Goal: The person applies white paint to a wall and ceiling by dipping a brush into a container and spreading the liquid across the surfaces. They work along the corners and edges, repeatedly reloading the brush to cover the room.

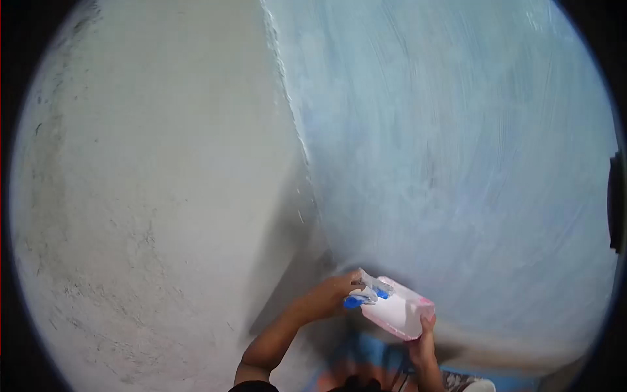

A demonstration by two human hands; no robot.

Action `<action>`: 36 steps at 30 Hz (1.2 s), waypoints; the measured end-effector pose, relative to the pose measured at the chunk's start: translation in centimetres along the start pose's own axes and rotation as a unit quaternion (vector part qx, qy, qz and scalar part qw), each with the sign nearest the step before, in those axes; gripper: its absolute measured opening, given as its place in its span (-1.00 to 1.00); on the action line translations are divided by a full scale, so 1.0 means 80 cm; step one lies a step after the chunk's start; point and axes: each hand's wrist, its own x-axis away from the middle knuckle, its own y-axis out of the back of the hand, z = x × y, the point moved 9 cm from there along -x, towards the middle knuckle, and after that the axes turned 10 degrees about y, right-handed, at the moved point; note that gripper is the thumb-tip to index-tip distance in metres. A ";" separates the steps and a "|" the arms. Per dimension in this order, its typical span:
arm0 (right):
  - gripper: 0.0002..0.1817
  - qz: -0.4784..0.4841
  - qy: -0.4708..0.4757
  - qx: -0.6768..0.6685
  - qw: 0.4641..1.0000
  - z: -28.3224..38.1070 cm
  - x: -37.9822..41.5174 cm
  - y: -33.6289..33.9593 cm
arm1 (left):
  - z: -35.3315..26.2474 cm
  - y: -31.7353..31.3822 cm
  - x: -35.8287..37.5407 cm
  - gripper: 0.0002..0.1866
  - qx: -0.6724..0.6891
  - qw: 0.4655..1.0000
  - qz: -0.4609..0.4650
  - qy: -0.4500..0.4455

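Observation:
Low in the view, my left hand (334, 293) is closed round a putty-smeared tool (372, 289) with blue parts, whose blade lies over the tray. A pink-rimmed tray (396, 312) with white material inside is gripped at its right end by my right hand (424, 336). The thumb of that hand rests on the tray's edge. Some fingers of my left hand are hidden behind the tool.
Behind the hands rise a greyish wall (163, 163) on the left and a pale blue, streaked wall (444, 144) on the right, meeting at a ragged white line. A dark object (615, 202) stands at the right edge. Blue sheeting and a shoe show below.

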 end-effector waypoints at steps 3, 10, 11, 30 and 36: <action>-0.35 0.008 -0.015 -0.018 1.000 0.019 0.006 -0.022 | -0.026 0.040 0.010 -0.71 0.045 0.992 -0.070 -0.094; -0.37 0.014 -0.052 -0.014 0.998 0.050 0.000 -0.068 | -0.003 0.059 -0.013 -0.74 0.191 0.973 -0.123 -0.026; -0.35 0.014 -0.063 -0.013 0.998 0.048 -0.002 -0.066 | 0.001 0.058 -0.015 -0.75 0.225 0.965 -0.134 -0.018; -0.30 0.033 -0.137 -0.024 0.990 -0.050 -0.030 0.004 | -0.234 0.572 -0.033 -0.70 0.237 0.710 -0.597 -0.288; -0.26 -0.015 -0.144 0.026 0.989 -0.031 -0.020 0.010 | -0.312 0.786 -0.111 -0.64 0.227 0.640 -0.650 -0.342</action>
